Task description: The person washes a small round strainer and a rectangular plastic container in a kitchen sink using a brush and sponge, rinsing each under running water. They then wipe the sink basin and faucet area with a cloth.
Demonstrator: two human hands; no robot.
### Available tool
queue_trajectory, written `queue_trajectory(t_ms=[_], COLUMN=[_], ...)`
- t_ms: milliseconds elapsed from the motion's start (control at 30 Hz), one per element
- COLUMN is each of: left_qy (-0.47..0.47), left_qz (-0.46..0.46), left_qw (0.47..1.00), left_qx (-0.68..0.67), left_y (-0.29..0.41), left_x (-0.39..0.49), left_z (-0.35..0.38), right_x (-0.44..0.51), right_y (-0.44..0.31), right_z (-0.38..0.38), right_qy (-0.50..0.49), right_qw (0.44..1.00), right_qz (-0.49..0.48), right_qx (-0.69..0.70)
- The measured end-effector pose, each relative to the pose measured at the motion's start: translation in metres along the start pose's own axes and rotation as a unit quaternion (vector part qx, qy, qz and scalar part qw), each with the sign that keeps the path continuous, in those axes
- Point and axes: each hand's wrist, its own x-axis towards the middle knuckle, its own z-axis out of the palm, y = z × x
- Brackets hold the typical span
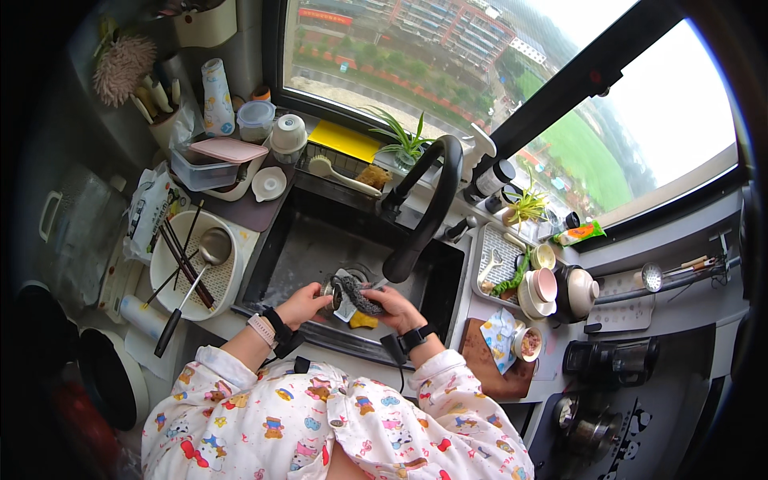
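Both hands are over the front of a black kitchen sink. My left hand grips a small round metallic item, whose exact kind I cannot tell. In my right hand is a dark grey mesh scrubbing cloth, touching or just beside that item. Below the hands a pale flat piece and a yellow sponge-like thing show in part. The black gooseneck faucet arches over the sink, its spout close to my right hand.
At left, a white draining basket holds chopsticks and a long-handled ladle. Behind the sink lies a dish brush. On the right stand a drying tray, stacked bowls and a wooden cutting board bearing a bowl.
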Motion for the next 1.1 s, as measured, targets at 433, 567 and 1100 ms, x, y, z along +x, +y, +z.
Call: queue_trajectory(t_ms=[433, 567, 1100], left_qy=[0.017, 0.024, 0.069], left_qz=[-0.002, 0.003, 0.022], left_qw=[0.999, 0.999, 0.98], left_qx=[-0.036, -0.045, 0.183], left_y=[-0.002, -0.003, -0.004], left_x=[-0.006, -0.004, 0.049], left_z=[-0.016, -0.021, -0.028], right_x=[0.046, 0.047, 0.001], right_y=[-0.112, -0.124, -0.036], right_z=[-0.037, -0.043, -0.059], right_qy=[0.142, 0.152, 0.23], right_qw=[0.79, 0.738, 0.957], right_qz=[-0.332, -0.385, -0.174], right_qx=[-0.495, -0.534, -0.018])
